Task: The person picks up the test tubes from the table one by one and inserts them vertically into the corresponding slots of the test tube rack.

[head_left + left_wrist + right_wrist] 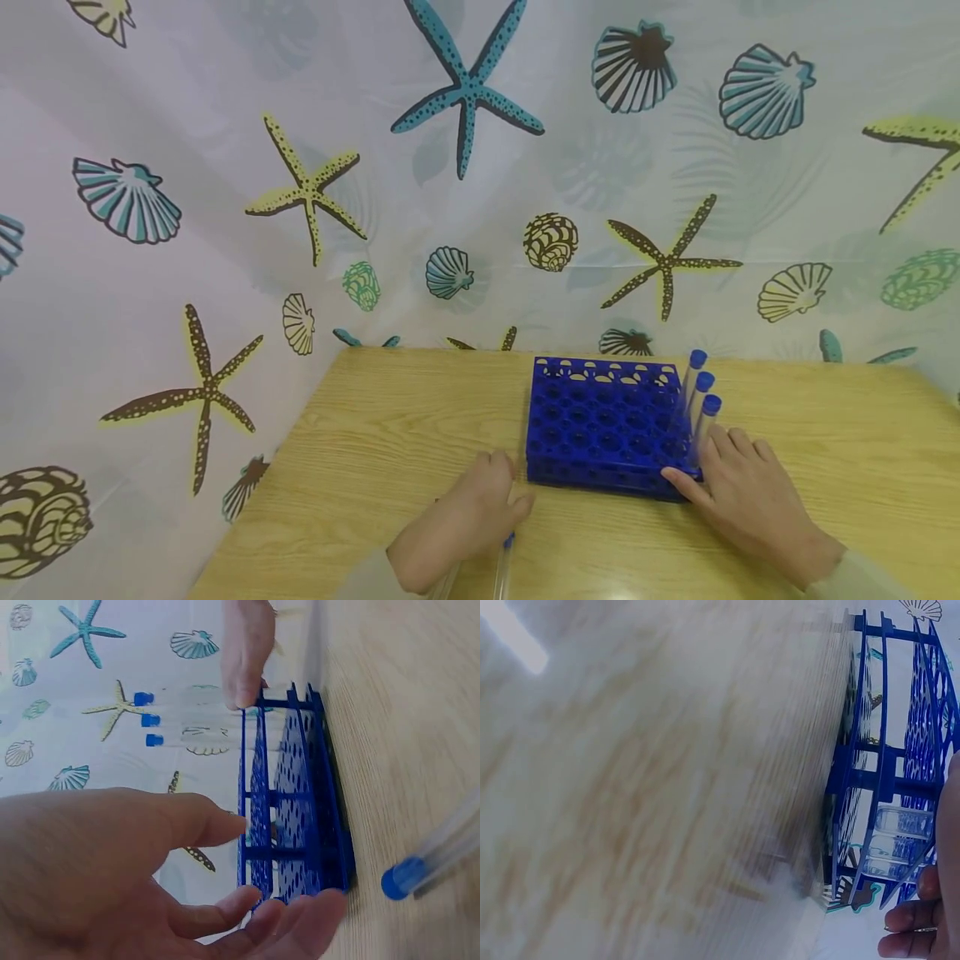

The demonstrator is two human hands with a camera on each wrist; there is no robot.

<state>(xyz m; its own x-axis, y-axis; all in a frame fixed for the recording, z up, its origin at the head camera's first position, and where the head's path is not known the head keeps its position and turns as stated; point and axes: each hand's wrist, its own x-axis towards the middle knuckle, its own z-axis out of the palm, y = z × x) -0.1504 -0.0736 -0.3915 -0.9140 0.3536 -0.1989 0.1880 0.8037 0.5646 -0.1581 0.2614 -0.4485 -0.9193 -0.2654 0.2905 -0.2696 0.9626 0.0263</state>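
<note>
A blue plastic test tube rack (600, 478) stands on the table, with three capped test tubes (702, 408) upright along its right end. My right hand (750, 500) grips that end, the thumb on the front top edge and the fingers round the side. In the right wrist view, the lower ends of the tubes (900, 844) show inside the rack. My left hand (468, 517) is by the rack's left front corner, holding nothing. Its thumb and fingers are spread apart in the left wrist view. Below it lies a loose test tube (502, 571) with a blue cap.
Another clear tube (446, 582) lies partly hidden under the left forearm. The wooden table (390, 417) ends at the back against a hanging cloth (480, 217) printed with starfish and shells.
</note>
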